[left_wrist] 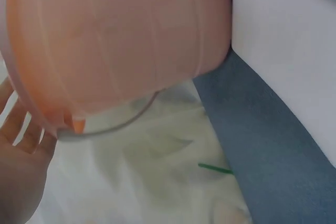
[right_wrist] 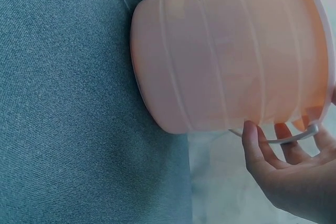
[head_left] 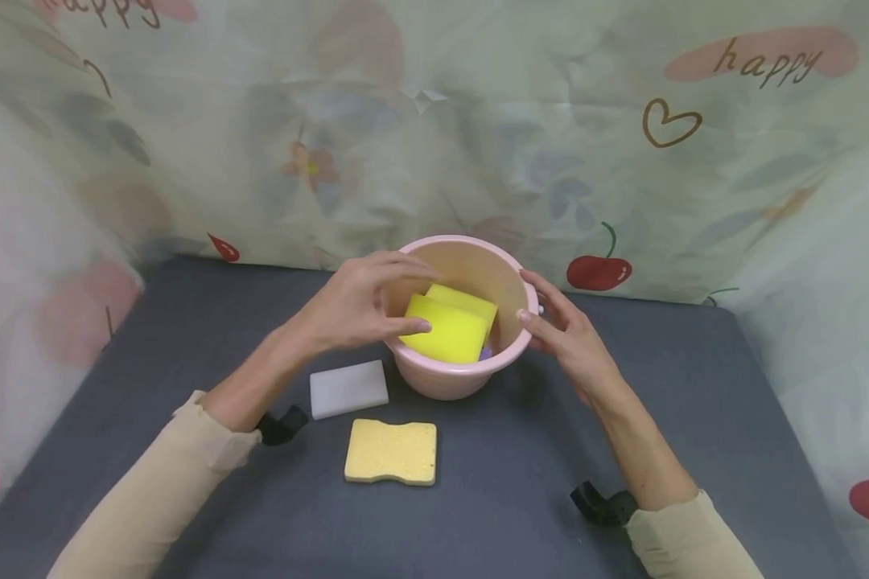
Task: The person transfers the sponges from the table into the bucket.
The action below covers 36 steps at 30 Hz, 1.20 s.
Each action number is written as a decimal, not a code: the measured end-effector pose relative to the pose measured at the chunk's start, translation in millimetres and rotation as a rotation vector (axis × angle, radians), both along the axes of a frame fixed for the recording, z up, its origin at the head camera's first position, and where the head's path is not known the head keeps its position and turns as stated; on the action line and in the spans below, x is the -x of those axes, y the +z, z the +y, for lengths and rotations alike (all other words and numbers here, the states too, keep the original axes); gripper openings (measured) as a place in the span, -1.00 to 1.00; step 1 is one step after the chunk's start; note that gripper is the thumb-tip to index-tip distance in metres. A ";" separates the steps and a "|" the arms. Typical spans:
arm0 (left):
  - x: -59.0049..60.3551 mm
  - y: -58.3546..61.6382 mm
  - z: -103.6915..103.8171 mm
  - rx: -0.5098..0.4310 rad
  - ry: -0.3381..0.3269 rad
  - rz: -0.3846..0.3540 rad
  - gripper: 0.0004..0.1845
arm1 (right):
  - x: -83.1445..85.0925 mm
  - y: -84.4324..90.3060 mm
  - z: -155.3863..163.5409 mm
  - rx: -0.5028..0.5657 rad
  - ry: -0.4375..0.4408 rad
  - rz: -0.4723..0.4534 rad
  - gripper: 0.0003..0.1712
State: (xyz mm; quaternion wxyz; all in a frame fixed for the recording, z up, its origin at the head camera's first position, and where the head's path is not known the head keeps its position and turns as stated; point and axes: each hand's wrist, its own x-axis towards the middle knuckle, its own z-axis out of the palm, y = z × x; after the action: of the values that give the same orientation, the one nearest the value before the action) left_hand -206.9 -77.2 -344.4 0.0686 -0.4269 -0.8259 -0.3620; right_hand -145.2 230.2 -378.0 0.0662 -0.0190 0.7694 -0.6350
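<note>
A pink bucket [head_left: 440,383] with a thin grey handle [right_wrist: 295,138] stands on the dark table. Inside lie two bright yellow sponges [head_left: 445,328], one overlapping the other, and a small bit of something purple [head_left: 486,354] shows beneath them. My left hand [head_left: 348,302] reaches over the bucket's left rim, its fingers extended and spread from the thumb; the thumb tip overlaps the front sponge in the head view. On the opposite side, my right hand [head_left: 578,347] holds the rim, thumb at the edge and fingers against the outer wall by the handle.
A white rectangular sponge [head_left: 349,389] lies just left of the bucket. In front of it is a pale yellow sponge [head_left: 391,453] with notched long sides. A patterned curtain [head_left: 434,153] hangs close behind the bucket, along the table's back edge.
</note>
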 end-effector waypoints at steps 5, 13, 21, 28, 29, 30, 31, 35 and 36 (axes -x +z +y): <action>-2.5 -2.0 -19.4 -0.110 0.040 0.038 -0.42 | -0.2 -0.3 0.6 0.001 0.001 0.005 -0.30; -6.6 -6.4 -48.2 -0.107 0.092 0.041 -0.41 | -1.3 -0.4 0.6 -0.004 -0.003 0.000 -0.30; -12.3 -15.1 -64.7 -0.035 0.174 -0.025 -0.40 | -0.4 -0.4 -0.4 0.010 0.004 0.005 -0.30; -21.3 -32.1 -77.3 0.011 0.226 -0.071 -0.36 | 1.5 -0.9 0.7 0.020 0.008 0.014 -0.29; -22.4 -35.0 -79.1 0.017 0.231 -0.076 -0.36 | 1.5 -1.0 1.0 0.020 0.008 0.015 -0.28; -23.6 -37.8 -80.7 0.022 0.233 -0.083 -0.36 | 1.6 -1.2 1.3 0.019 0.008 0.016 -0.28; -24.6 -40.8 -82.2 0.028 0.235 -0.095 -0.35 | 1.4 -1.2 1.5 0.019 0.008 0.018 -0.27; -29.1 -53.1 -87.6 0.059 0.222 -0.145 -0.34 | 0.9 -2.6 2.1 0.025 0.008 0.014 -0.29; -30.3 -56.2 -88.5 0.070 0.217 -0.160 -0.33 | 0.5 -2.9 2.2 0.025 0.007 0.011 -0.29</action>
State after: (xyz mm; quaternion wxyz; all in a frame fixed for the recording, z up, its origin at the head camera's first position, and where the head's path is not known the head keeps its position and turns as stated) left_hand -176.6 -165.8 -400.6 0.0261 -0.3070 -0.8822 -0.3562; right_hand -145.7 232.4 -380.9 0.0640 -0.0259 0.7618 -0.6441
